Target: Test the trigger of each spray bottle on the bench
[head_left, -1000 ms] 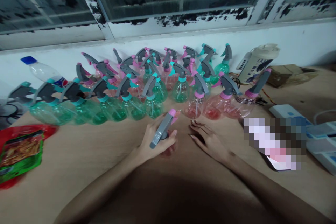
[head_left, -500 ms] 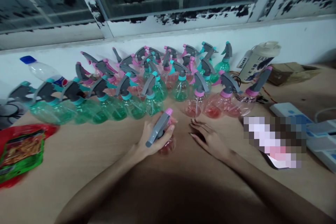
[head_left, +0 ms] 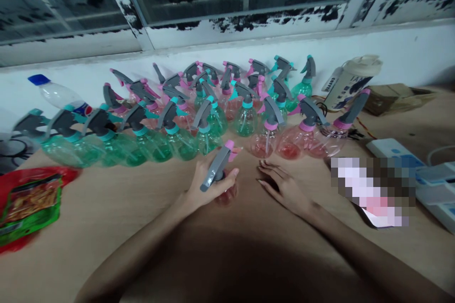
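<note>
My left hand [head_left: 202,184] is wrapped round a pink spray bottle [head_left: 227,191] near the middle of the table. The bottle's grey and pink trigger head [head_left: 218,165] sticks up above my fingers, its pink nozzle pointing away from me. Part of the clear pink body is hidden behind the hand. My right hand [head_left: 284,184] rests on the tabletop to the right of the bottle, fingers apart and holding nothing. Beyond both hands stand several more spray bottles, green ones [head_left: 181,144] on the left and pink ones [head_left: 263,144] on the right.
A red and green snack packet [head_left: 31,203] lies at the left. Behind it leans a clear bottle with a blue cap [head_left: 59,94]. To the right are a phone [head_left: 377,218], a white power strip [head_left: 391,151], a printed cup [head_left: 350,85] and a cardboard box [head_left: 387,99].
The spray bottle's trigger head has risen slightly and turned a little in my left hand's grasp. My right hand has stayed in place.
</note>
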